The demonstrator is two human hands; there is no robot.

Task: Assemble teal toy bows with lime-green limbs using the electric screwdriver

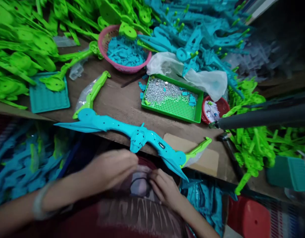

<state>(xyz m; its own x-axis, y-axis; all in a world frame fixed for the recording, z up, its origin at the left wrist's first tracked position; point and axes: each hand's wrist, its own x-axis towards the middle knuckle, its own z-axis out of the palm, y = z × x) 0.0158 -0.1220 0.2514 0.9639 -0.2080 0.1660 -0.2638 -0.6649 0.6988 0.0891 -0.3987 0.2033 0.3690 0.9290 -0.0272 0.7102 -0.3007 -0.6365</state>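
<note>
A toy bow (113, 124) with a blue body and bright green end limbs lies along the front edge of the table, its middle jutting toward me. Just below it, close to my lap, is my left hand (118, 168), its fingers curled closed and somewhat blurred; what they hold is hidden. My right hand (164, 186) is beside it, fingers bent and pinched at a thin dark cord (140, 179). The cord curves in a loop between the two hands, over my clothing. Neither hand touches the bow.
A green tray (177, 109) of small metal screws and blue bits sits mid-table. Behind stand a pink basket (125, 67) of blue pieces and piles of green parts (21, 46) and blue parts (207, 26). A dark pole (261, 115) crosses at right, near a red basket (223, 107).
</note>
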